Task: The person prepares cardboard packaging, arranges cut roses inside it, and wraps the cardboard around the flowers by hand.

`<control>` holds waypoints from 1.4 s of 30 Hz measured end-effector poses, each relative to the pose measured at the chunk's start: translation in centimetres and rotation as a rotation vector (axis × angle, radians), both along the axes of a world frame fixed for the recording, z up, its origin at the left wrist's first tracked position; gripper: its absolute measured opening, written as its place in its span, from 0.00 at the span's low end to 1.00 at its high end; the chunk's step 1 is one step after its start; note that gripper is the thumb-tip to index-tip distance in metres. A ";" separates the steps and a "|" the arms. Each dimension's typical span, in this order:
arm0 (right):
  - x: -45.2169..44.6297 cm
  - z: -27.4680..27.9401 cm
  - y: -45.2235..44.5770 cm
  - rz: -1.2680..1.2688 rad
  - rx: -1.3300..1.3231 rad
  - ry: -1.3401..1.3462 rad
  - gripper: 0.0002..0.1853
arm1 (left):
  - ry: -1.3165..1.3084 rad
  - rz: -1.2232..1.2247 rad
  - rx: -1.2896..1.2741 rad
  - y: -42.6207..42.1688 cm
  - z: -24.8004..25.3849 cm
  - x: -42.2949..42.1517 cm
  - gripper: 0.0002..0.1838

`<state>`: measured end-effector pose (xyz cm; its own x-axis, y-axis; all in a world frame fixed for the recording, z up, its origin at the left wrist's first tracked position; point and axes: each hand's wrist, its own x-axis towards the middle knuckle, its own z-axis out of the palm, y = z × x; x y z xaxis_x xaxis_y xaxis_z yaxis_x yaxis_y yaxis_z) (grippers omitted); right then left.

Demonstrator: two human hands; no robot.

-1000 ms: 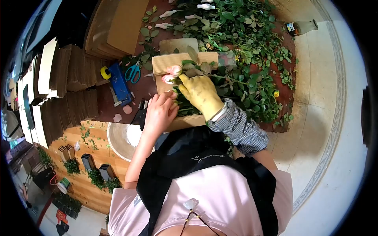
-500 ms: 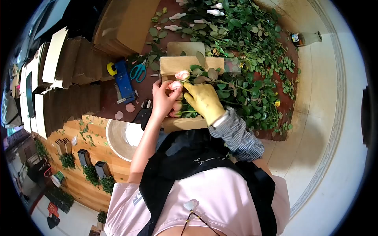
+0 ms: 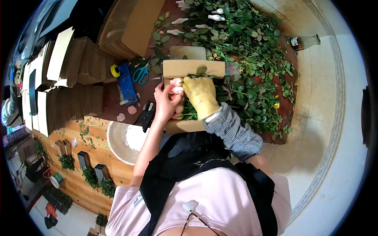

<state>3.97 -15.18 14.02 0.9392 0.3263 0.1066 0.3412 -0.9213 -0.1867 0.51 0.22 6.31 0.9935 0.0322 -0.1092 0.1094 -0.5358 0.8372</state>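
Several pale pink roses (image 3: 177, 90) lie in a column on corrugated cardboard (image 3: 193, 68), with their leafy stems pointing right. My left hand (image 3: 166, 101), bare, has its thumb and fingers closed round one rose head near the column's upper end. On my right hand (image 3: 201, 95) is a yellow glove; its fingers are bent down over the stems just right of the upper rose heads, the fingertips close to the blooms. What the glove grips underneath is hidden. The cardboard shows above both hands and as a strip (image 3: 186, 126) below them.
Cut rose stems (image 3: 252, 47) cover the table's right side. Left of the cardboard are teal scissors (image 3: 141, 74), a blue tool (image 3: 127, 84), yellow tape (image 3: 115, 70) and a black tool (image 3: 147, 116). Cardboard stacks (image 3: 75, 106) stand farther left, a basin (image 3: 123, 142) below, a bottle (image 3: 305, 42) at right.
My left hand has moved up from the lower roses to the upper ones and closed on a rose head. My gloved hand has shifted slightly upward over the stems. The view has shifted a little.
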 end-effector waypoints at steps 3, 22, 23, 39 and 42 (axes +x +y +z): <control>0.4 -0.7 0.2 -0.053 -0.088 0.150 0.08 | 0.015 -0.028 0.046 0.1 0.6 0.2 0.26; -3.1 5.8 -0.6 0.003 0.211 0.187 0.15 | 0.146 0.139 -0.406 5.9 2.2 -1.2 0.17; -3.7 5.6 -0.8 -0.023 0.234 0.244 0.13 | 0.192 0.109 -0.454 7.3 2.8 -1.6 0.18; -4.8 -1.0 -0.6 -0.084 0.078 0.185 0.09 | 0.405 -0.193 -0.289 4.6 2.2 -4.1 0.16; -4.2 -1.8 -1.0 0.078 0.135 0.148 0.11 | 0.308 -0.227 -0.134 4.6 1.2 -4.3 0.16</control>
<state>-0.21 -16.19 12.17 0.9203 0.3908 0.0167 0.3703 -0.8565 -0.3597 -3.79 4.78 7.54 0.8938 -0.2188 -0.3914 0.2579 -0.4632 0.8479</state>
